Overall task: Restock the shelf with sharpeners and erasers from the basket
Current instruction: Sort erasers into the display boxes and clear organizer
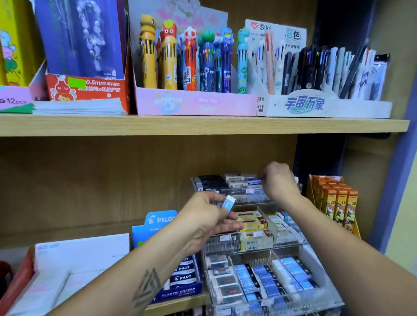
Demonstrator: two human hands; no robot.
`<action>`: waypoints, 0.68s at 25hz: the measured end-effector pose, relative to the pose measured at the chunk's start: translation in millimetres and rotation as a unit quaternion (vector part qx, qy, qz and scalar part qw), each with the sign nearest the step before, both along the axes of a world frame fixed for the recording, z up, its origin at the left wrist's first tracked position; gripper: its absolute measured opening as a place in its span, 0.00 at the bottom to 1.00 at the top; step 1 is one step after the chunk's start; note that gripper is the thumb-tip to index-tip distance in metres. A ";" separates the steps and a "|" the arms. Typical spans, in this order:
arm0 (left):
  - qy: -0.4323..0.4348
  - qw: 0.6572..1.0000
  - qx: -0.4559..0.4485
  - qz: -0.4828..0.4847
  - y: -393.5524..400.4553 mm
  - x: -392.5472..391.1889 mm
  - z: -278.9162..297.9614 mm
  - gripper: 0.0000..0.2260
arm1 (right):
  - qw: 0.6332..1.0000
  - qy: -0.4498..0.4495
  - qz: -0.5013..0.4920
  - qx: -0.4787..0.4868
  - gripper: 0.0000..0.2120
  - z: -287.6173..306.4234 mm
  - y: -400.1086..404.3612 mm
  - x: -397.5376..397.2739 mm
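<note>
Nearest you, the front tier of the clear acrylic eraser rack (310, 305) is packed with blue-and-white erasers (291, 269) standing in divided lanes, so stock slots in row by row. Just left of it sits the Pilot plastic eraser box (182, 277). Above these, your left hand (205, 219) pinches a blue-sleeved eraser (227, 203) between thumb and fingertips, held ready over the middle tier, probably the next piece to place. Farther back, your right hand (278, 181) reaches to the top tier, fingers curled on a small blue-and-white piece (256, 181), likely another eraser being seated in its lane. Your wrist covers that lane, so you cannot tell how full it is. The basket is out of view, and no sharpeners are plainly recognisable. The upper shelf (204, 128) carries multicolour pens (184, 62).
</note>
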State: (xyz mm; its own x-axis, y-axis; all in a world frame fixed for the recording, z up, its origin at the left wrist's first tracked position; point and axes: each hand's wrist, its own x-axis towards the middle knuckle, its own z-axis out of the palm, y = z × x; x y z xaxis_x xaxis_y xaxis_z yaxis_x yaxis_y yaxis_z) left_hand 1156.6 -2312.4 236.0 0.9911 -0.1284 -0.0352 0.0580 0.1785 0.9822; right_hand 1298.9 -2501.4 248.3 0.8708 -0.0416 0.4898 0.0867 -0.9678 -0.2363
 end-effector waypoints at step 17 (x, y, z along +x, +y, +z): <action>-0.099 0.980 0.104 0.139 -29.3 -40.4 -24.3 0.09 | 0.706 0.170 0.242 0.643 0.12 -38.0 5.9 -169.3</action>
State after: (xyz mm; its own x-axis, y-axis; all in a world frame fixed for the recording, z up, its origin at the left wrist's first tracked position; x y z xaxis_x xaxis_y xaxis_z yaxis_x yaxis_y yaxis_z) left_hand 1116.3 -2341.7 211.6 0.9768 0.1362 0.1651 -0.1605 -0.0445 0.9860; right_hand 1129.6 -2495.6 210.3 0.9938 0.0814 0.0762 0.0596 0.1896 -0.9801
